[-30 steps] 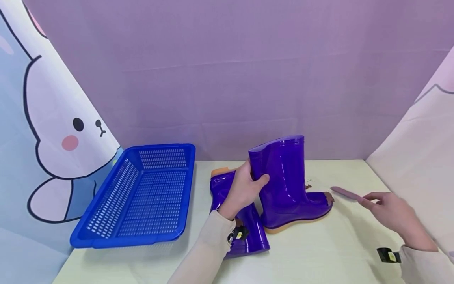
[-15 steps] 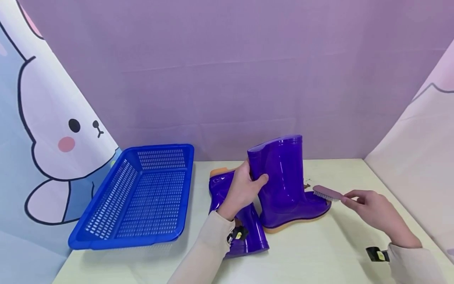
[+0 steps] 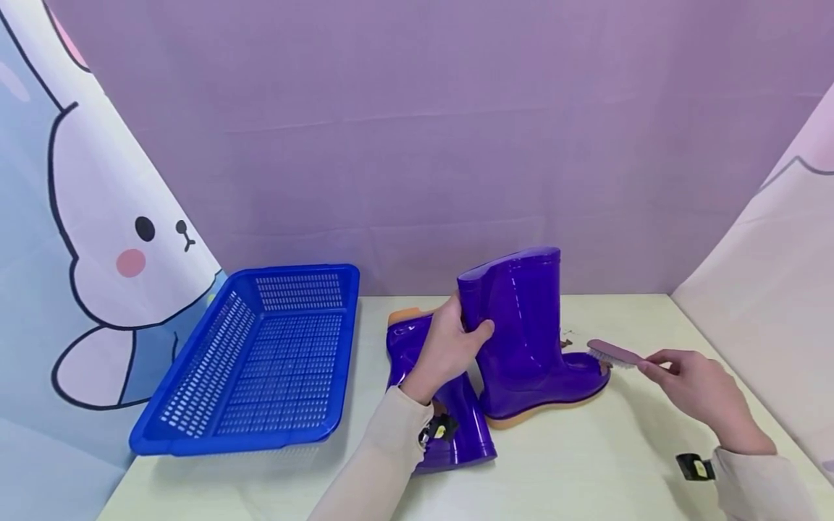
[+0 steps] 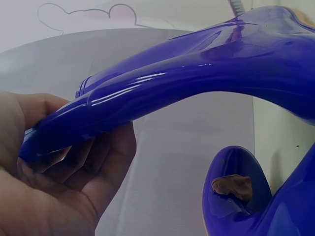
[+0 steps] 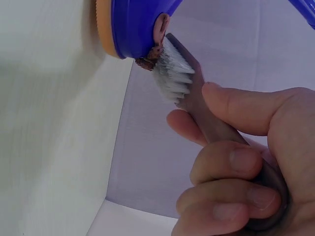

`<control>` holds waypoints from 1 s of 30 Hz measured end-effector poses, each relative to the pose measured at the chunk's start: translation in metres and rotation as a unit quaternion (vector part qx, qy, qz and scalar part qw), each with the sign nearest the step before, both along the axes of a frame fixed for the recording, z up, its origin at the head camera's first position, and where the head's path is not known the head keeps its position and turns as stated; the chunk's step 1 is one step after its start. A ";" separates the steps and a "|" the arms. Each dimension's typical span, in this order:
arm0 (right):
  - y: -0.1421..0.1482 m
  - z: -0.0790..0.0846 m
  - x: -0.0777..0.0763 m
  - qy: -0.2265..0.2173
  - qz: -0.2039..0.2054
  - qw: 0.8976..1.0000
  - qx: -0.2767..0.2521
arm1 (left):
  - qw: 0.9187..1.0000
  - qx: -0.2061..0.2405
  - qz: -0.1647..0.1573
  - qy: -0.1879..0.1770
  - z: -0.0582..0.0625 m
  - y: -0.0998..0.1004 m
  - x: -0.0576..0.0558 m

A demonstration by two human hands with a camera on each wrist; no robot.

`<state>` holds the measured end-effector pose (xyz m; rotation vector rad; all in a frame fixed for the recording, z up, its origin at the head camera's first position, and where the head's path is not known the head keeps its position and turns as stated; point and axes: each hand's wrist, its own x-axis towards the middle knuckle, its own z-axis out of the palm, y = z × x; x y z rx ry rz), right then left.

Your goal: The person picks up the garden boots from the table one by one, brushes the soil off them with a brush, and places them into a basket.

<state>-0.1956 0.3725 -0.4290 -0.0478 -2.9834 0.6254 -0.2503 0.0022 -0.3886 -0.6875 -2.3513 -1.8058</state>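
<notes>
A purple rain boot (image 3: 521,340) with a tan sole stands upright on the table, toe to the right. My left hand (image 3: 452,351) grips the back of its shaft near the top, thumb on the near side. Brown mud (image 5: 160,42) clings to the toe. My right hand (image 3: 697,391) holds a mauve scrubbing brush (image 3: 615,353) by its handle, fingers curled round it. Its white bristles (image 5: 173,71) meet the mud in the right wrist view. Under my left forearm lies a second purple boot (image 3: 472,427) on its side, with a brown patch (image 4: 234,187) on its toe.
A blue perforated basket (image 3: 348,340) stands at the left of the pale table (image 3: 554,477). Brown crumbs (image 3: 565,342) lie behind the upright boot's toe. A purple cloth (image 3: 417,159) hangs at the back, with printed cloth (image 3: 104,239) on the left.
My right hand brought the brush leftward onto the boot's toe, then drew it back slightly to the right. My left hand keeps its grip on the boot shaft.
</notes>
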 end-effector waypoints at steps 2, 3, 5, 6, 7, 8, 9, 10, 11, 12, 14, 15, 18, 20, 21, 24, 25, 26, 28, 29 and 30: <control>0.000 -0.002 -0.001 0.003 -0.007 1.000 0.003 | 1.000 -0.001 0.002 -0.001 -0.001 0.000 -0.001; 0.001 -0.004 -0.002 0.007 -0.010 1.000 0.005 | 1.000 -0.002 0.004 0.000 -0.002 0.000 -0.002; 0.002 -0.005 -0.001 0.017 -0.018 1.000 0.016 | 1.000 -0.004 0.004 -0.001 -0.002 0.000 -0.002; 0.003 -0.005 0.000 0.023 -0.024 0.999 0.023 | 1.000 -0.004 0.005 -0.001 -0.002 0.001 -0.002; 0.005 -0.005 0.000 0.028 -0.030 0.999 0.029 | 1.000 -0.004 0.005 -0.002 -0.002 0.001 -0.002; 0.006 -0.004 0.001 0.032 -0.037 0.998 0.034 | 1.000 -0.004 0.005 -0.002 -0.002 0.001 -0.002; 0.008 -0.003 0.002 0.032 -0.043 0.998 0.037 | 1.000 -0.004 0.005 -0.002 -0.002 0.001 -0.002; 0.010 -0.001 0.003 0.032 -0.049 0.998 0.038 | 1.000 -0.003 0.005 -0.003 -0.001 0.001 -0.001; 0.012 0.000 0.003 0.032 -0.051 0.998 0.035 | 1.000 -0.003 0.005 -0.003 -0.002 0.000 -0.001; 0.013 0.002 0.004 0.031 -0.051 0.998 0.028 | 1.000 -0.003 0.005 -0.004 -0.002 0.000 -0.001; 0.014 0.005 0.004 0.030 -0.041 0.999 0.014 | 1.000 -0.001 0.004 -0.001 -0.002 0.000 -0.002; 0.014 0.006 0.005 0.032 -0.034 0.999 0.007 | 1.000 0.000 0.003 0.000 -0.003 0.000 -0.002; 0.012 0.008 0.005 0.031 0.000 0.999 -0.028 | 1.000 0.001 0.004 0.005 -0.003 0.000 -0.002; 0.011 0.008 0.004 0.026 0.027 0.998 -0.052 | 1.000 0.001 0.005 0.006 -0.003 -0.001 -0.002; 0.011 0.008 0.004 0.020 0.041 0.997 -0.066 | 1.000 0.000 0.006 0.005 -0.003 -0.001 -0.002; 0.012 0.002 0.003 -0.001 0.097 0.990 -0.105 | 1.000 0.000 0.006 0.001 -0.003 -0.001 -0.002; 0.013 0.000 0.002 -0.009 0.112 0.987 -0.115 | 1.000 0.001 0.006 0.002 -0.003 -0.001 -0.002; 0.015 -0.003 0.002 -0.016 0.125 0.984 -0.122 | 1.000 0.000 0.006 0.002 -0.003 -0.001 -0.002; 0.019 -0.007 0.002 -0.034 0.143 0.980 -0.136 | 1.000 0.000 0.006 0.004 -0.004 0.000 -0.003; 0.021 -0.009 0.002 -0.043 0.143 0.979 -0.138 | 1.000 0.001 0.007 0.007 -0.004 0.000 -0.003; 0.022 -0.011 0.002 -0.051 0.138 0.980 -0.136 | 1.000 0.001 0.007 0.009 -0.004 0.000 -0.003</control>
